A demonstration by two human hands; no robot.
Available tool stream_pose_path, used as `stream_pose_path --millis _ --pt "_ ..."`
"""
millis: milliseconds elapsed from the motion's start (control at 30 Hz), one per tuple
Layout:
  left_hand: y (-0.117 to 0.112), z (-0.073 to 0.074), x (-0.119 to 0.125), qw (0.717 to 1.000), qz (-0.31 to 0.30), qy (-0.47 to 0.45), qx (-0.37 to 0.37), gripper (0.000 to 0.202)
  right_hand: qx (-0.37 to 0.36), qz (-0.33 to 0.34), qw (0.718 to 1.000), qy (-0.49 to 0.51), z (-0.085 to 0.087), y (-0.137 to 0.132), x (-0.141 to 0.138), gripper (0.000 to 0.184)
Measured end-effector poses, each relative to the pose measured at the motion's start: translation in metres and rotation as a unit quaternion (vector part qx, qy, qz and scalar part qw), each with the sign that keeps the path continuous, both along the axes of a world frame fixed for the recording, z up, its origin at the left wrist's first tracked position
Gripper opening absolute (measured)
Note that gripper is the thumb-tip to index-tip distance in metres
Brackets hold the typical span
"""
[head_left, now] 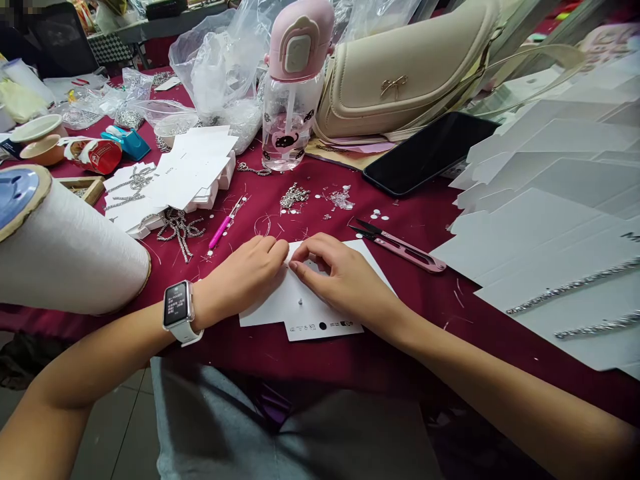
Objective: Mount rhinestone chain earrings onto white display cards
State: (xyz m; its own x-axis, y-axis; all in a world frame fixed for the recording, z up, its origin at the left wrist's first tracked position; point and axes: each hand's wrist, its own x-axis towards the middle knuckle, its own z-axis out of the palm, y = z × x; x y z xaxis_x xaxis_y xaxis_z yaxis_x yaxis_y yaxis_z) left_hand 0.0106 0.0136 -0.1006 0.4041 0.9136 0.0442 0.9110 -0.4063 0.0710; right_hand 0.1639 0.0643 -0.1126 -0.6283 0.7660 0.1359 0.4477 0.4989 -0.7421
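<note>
The left hand (240, 280) and right hand (340, 277) were half-curled, their fingertips meeting as they pressed and pinched the upper edge of a white card (305, 300). It lay flat near the front edge of the red-covered worktop (240, 353). Just beside the right hand lay pink-handled snips (400, 247).

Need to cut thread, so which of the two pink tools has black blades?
The pink thread snips right of the right hand have black blades; the slim pink tool near the left hand shows only a thin metal tip.
</note>
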Motion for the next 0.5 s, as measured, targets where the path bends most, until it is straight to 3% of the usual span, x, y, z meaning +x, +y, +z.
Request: stream_pose_path --millis 167,367,500 --pt "-0.0016 0.0024 0.0016 1.0 -0.008 0.026 0.001 0.012 0.009 0.003 1.0 -0.005 0.0004 -0.0004 -0.0003 0.005" --pt "-0.0007 0.0081 -0.0002 0.984 -0.08 0.157 0.04 0.022 0.011 0.0 1.0 -0.014 -0.0003 -0.0001 -0.0008 0.005" --pt "0.0034 0.0033 -0.0049 0.982 -0.102 0.14 0.071 0.02 0.012 0.0 1.0 -0.011 -0.0012 -0.0003 -0.0005 0.005"
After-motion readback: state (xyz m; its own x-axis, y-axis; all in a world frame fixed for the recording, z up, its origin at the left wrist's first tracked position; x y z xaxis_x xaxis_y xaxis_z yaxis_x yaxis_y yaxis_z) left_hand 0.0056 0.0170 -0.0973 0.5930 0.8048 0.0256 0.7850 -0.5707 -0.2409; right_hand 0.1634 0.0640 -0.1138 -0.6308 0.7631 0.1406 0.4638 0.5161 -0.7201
